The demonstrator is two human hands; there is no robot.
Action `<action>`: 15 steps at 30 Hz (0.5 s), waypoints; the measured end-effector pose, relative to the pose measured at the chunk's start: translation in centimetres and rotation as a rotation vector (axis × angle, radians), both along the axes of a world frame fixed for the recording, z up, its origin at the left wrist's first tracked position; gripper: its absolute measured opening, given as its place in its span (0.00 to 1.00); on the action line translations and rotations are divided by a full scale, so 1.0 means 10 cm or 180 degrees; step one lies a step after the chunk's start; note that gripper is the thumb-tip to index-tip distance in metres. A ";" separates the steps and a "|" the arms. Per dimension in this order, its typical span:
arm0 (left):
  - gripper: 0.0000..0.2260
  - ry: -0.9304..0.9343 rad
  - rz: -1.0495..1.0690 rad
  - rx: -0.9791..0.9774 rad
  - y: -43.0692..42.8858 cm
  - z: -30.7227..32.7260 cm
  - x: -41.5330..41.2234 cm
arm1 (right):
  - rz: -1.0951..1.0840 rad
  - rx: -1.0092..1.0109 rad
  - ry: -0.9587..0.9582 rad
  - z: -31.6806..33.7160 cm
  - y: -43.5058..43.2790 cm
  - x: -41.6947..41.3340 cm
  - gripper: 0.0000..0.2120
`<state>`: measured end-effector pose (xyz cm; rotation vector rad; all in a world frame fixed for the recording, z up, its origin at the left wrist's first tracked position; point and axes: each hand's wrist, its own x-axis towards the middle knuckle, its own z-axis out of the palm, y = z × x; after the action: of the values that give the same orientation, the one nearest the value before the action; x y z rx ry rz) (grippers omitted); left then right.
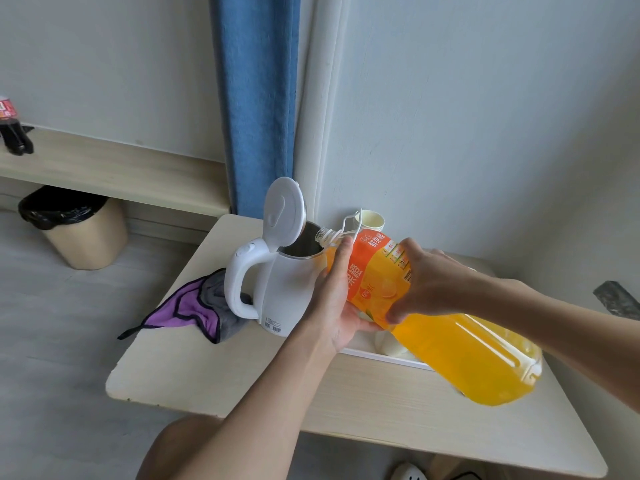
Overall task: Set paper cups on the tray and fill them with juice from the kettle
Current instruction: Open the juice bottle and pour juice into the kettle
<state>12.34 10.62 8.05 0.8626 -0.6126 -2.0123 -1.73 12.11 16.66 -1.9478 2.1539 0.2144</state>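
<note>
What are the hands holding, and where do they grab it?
Both hold the juice bottle: left hand near its neck, right hand on its label.

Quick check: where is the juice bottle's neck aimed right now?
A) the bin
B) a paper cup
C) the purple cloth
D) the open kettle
D: the tilted bottle has its uncapped neck at the mouth of the kettle, whose lid stands open.

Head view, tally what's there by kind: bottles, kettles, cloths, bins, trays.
Bottles: 2, the juice bottle and the cola bottle
Kettle: 1
Cloth: 1
Bin: 1
Tray: 1
Total: 6. Paper cups partly hidden, uncounted.
</note>
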 end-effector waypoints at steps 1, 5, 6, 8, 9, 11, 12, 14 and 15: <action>0.39 0.0020 -0.0004 0.0006 0.00 0.00 0.00 | 0.0003 0.0014 0.0021 0.01 0.00 0.01 0.54; 0.35 0.0103 -0.0005 0.0008 0.00 0.01 0.01 | 0.0039 0.0059 0.0101 0.09 0.01 0.04 0.53; 0.34 0.0118 -0.0010 0.0008 0.01 0.01 0.01 | 0.0045 0.0068 0.0106 0.10 0.01 0.05 0.53; 0.34 0.0152 -0.0022 0.0026 0.01 0.02 0.01 | 0.0068 0.0086 0.0117 0.14 0.02 0.06 0.52; 0.34 0.0167 -0.0031 0.0025 0.01 0.02 0.01 | 0.0073 0.0090 0.0128 0.15 0.02 0.07 0.52; 0.36 0.0181 -0.0034 0.0012 0.00 0.01 0.01 | 0.0074 0.0089 0.0145 0.16 0.02 0.08 0.52; 0.37 0.0189 -0.0031 0.0009 -0.01 0.01 0.01 | 0.0073 0.0087 0.0158 0.16 0.02 0.08 0.52; 0.37 0.0209 -0.0040 -0.0001 -0.02 0.00 0.01 | 0.0073 0.0087 0.0190 0.16 0.02 0.08 0.53; 0.38 0.0218 -0.0048 -0.0005 -0.02 0.00 0.01 | 0.0074 0.0092 0.0204 0.16 0.02 0.08 0.53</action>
<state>12.47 10.46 8.04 0.7870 -0.5836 -2.0459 -0.89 12.30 18.30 -1.9766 2.1559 0.3143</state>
